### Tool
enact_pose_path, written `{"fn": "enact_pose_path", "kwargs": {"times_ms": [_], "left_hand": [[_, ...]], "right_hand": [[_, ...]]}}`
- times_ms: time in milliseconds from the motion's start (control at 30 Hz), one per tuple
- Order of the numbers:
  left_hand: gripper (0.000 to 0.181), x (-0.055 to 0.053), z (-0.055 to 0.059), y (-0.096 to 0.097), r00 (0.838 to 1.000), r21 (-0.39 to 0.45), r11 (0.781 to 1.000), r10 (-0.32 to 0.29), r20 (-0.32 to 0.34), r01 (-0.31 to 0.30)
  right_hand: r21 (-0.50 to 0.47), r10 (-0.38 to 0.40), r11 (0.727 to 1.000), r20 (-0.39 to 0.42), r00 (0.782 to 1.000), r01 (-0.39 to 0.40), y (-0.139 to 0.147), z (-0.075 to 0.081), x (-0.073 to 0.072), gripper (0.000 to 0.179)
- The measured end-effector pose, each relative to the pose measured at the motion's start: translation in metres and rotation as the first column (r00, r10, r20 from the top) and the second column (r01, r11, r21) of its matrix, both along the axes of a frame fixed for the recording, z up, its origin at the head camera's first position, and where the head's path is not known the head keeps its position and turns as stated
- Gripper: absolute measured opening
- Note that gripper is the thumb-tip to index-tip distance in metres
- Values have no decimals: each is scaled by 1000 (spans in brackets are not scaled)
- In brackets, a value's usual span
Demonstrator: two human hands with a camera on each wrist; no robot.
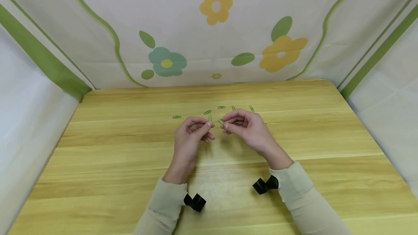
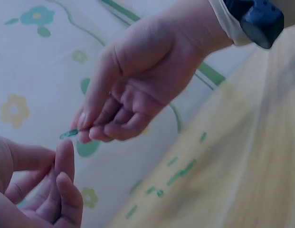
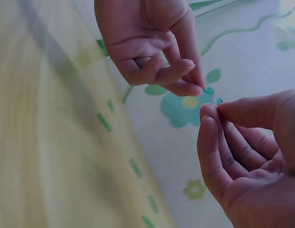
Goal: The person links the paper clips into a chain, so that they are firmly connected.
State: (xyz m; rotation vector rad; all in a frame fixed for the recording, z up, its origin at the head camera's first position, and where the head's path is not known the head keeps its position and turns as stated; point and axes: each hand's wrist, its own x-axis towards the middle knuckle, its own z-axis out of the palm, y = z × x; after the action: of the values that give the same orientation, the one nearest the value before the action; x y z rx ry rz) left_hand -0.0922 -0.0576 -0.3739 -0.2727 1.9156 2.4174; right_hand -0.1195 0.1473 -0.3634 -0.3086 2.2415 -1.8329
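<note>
Above the wooden table, my left hand (image 1: 192, 133) pinches a green paper clip (image 1: 210, 118) between thumb and forefinger. Facing it from the right, my right hand (image 1: 246, 126) pinches a second green paper clip (image 1: 220, 121). The two clips are close together, with a small gap between them. In the left wrist view, the right hand's paper clip (image 2: 69, 134) sticks out past its fingertips, while the left hand's clip is hidden behind fingers. In the right wrist view, only the tips of both clips show, one by the left hand (image 3: 152, 52), one by the right hand (image 3: 252, 142).
Several loose green paper clips lie behind the hands, including one at the left (image 1: 176, 117), one in the middle (image 1: 221, 107) and one at the right (image 1: 251, 108). A flowered white cloth (image 1: 196, 39) hangs along the table's (image 1: 114, 162) back edge. Black wrist cameras sit on both sleeves.
</note>
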Motion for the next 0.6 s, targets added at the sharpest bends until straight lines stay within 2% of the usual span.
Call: {"fn": "enact_pose_path", "kwargs": {"times_ms": [200, 333, 467, 600], "left_hand": [[12, 7, 24, 1, 1000, 35, 999, 20, 10, -20], [14, 12, 34, 4, 1000, 37, 999, -8, 2, 7], [16, 15, 41, 6, 999, 29, 999, -35, -1, 35], [15, 16, 43, 7, 998, 23, 998, -59, 2, 59]], "right_hand": [[-72, -55, 996, -77, 995, 50, -5, 20, 2, 20], [-132, -111, 987, -117, 987, 95, -6, 26, 4, 19], [-174, -134, 979, -142, 981, 108, -6, 28, 7, 17], [-170, -135, 980, -172, 976, 106, -9, 28, 8, 15]]}}
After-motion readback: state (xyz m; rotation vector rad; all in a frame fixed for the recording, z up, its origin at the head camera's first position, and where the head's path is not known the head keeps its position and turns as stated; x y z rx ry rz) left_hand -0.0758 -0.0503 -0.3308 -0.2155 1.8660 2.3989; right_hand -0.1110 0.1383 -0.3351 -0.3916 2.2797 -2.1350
